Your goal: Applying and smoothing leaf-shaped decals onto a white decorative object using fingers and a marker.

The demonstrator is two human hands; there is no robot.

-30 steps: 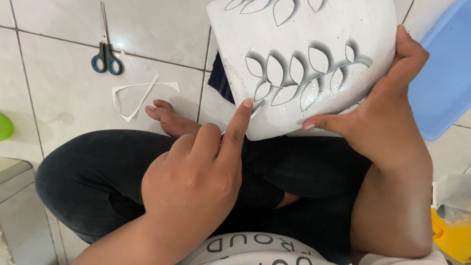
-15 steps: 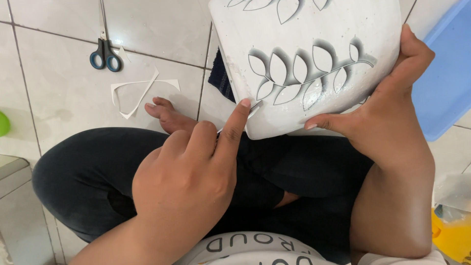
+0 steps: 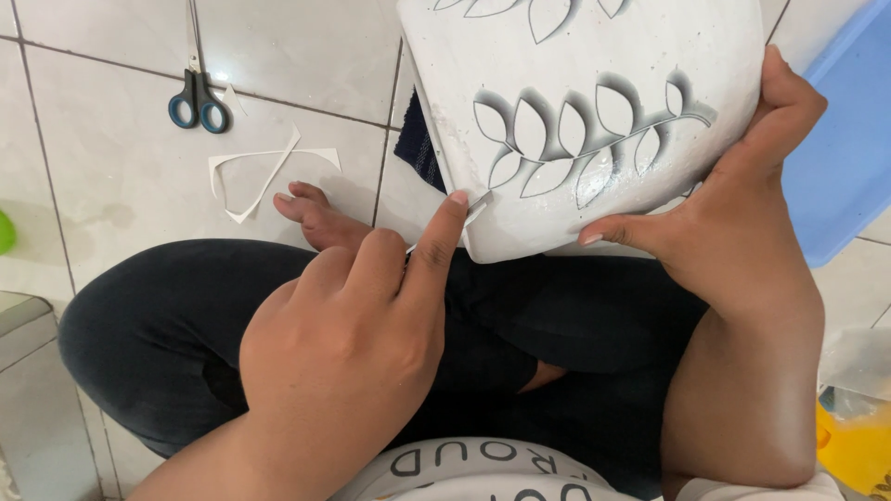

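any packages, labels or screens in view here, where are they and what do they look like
No labels, signs or screens show.
Bag: lower right corner, clear plastic over something yellow, partly cut off.
Shirt: bottom edge, pale with dark printed lettering.
Left hand touches the white leaf-patterned pot; right hand grips it.

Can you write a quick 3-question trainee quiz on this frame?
1. True or false: the right hand grips the white pot by its edge.
2. What does the left hand pinch against the pot's lower rim? A) the scissors B) a thin white strip C) a paintbrush
3. Fill in: the scissors lie on the tiled floor beside a white paper ____.

Key: 1 true. 2 B. 3 cutout (offcut).
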